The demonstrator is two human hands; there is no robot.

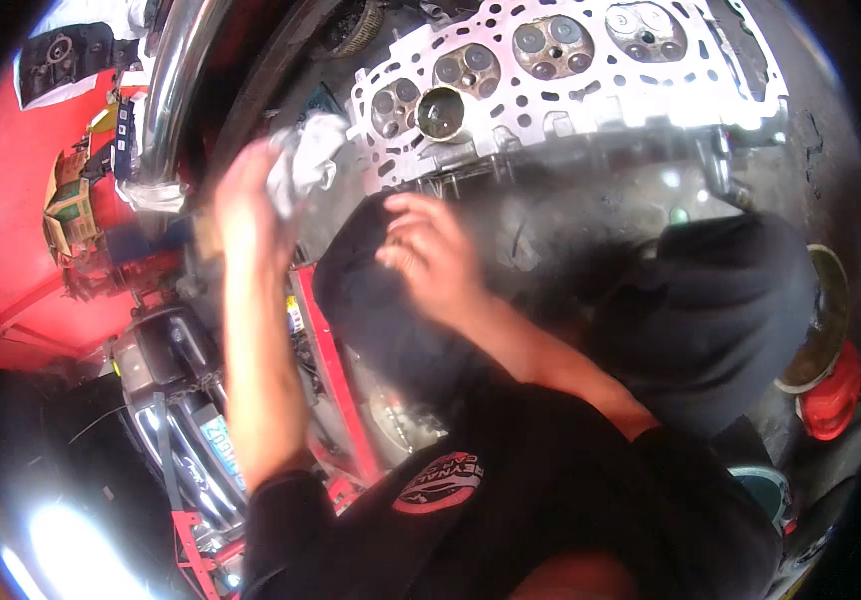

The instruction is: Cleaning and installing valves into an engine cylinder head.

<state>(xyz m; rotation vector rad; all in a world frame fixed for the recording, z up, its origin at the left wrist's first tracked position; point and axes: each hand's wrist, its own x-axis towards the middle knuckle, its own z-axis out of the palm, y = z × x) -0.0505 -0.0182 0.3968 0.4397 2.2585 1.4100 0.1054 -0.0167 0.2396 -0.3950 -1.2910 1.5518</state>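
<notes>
A crumpled white rag [308,160] is in my left hand [248,195], raised at the left end of a metal engine cylinder head [510,110]; both hand and rag are blurred. My right hand [435,255] hovers over my dark-trousered knee, below the cylinder head's near edge. Its fingers are loosely curled and apart, with nothing visible in them. The cylinder head lies with its round combustion chambers and valves facing up. On its left part stands a small round cup [442,112] holding dark liquid.
A shiny metal pipe [180,90] rises at the left, near a torn cardboard box [70,210] on a red surface [0,240]. Red metal framing [335,375] stands by my left arm. Far right are a round pan [822,320] and a red object [832,392].
</notes>
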